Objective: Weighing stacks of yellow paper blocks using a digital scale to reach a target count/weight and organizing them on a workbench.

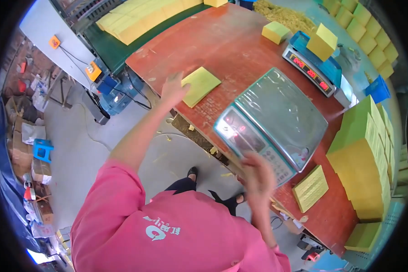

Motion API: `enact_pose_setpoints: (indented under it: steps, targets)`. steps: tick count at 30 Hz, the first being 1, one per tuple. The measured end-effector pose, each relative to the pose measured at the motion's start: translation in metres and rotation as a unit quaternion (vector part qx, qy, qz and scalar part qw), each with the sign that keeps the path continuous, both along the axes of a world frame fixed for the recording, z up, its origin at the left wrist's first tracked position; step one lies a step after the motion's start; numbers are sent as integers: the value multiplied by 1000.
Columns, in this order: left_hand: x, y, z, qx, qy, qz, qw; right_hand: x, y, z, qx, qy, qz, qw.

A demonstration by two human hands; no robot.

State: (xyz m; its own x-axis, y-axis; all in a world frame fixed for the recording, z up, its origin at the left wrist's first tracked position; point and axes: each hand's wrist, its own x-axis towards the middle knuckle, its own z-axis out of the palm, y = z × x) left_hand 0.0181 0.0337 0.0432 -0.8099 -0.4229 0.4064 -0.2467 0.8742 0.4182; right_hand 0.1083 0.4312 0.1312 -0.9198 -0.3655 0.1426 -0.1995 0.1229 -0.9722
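Note:
A small flat stack of yellow paper (201,87) lies on the red table (181,50). My left hand (173,92) is at its left edge, fingers stretched out and a little blurred, the thumb at the paper's side. I cannot tell whether they touch. In front of me stands a digital scale (281,118) with a clear-wrapped square pan and a lit display. My right hand (258,176) hovers by the scale's keypad corner, smeared by motion, so its fingers are unclear. Right of it lies another thin yellow paper stack (311,188) with an embossed-looking top.
Tall yellow paper stacks (362,167) line the table's right side. A second scale (310,68) with a blue tray carries a yellow paper block (322,42); another block (275,32) sits beside it. A green conveyor (163,25) holding yellow paper adjoins the far left.

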Motion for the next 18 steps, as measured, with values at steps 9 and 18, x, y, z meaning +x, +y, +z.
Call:
enact_pose_setpoints:
  steps: [9, 18]
  targets:
    - [47, 27, -17, 21, -10, -153, 988, 8, -146, -88, 85, -170, 82, 978]
    - [104, 12, -54, 713, -74, -20, 697, 5, -188, -117, -234, -439, -46, 866]
